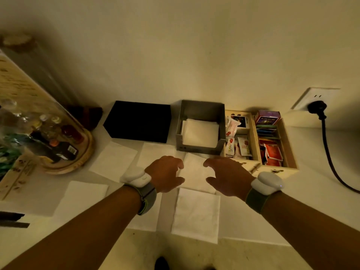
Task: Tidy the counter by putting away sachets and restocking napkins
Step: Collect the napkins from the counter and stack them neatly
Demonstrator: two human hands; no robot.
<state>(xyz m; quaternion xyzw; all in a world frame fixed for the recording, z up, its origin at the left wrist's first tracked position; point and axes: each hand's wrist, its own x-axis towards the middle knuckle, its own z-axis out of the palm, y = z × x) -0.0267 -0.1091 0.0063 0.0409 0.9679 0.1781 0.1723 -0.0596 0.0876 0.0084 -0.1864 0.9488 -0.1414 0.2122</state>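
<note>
Loose white napkins [195, 213] scattered flat over the white bench [272, 217], square and thin, edges roughly in line with the bench front, a few turned slightly askew; no clear long axis. One napkin [194, 172] lying between the two hands, just near of the grey holder [200, 149]. Holder open-topped, boxy, with a low stack of napkins [200, 133] lying flat inside, well below the rim.

Left hand [165, 172] hovering palm down at the napkin's left edge, fingers spread and curled, pinching nothing visible. Right hand [228, 175] mirrored at the right edge, fingers also spread apart; contact with the paper cannot be told. White wrist devices on grey-green straps on both arms.

Right of the holder, touching it, a wooden box [291, 152] in compartments, packed with red, white and coloured sachets [272, 154], mostly standing on edge. Left of the holder, a black box [138, 121]. Far left, a round wooden tray [85, 152] of small bottles.

Dim, yellowish light; plain pale wall behind, with a socket [313, 98] and black plug and cord at far right.
</note>
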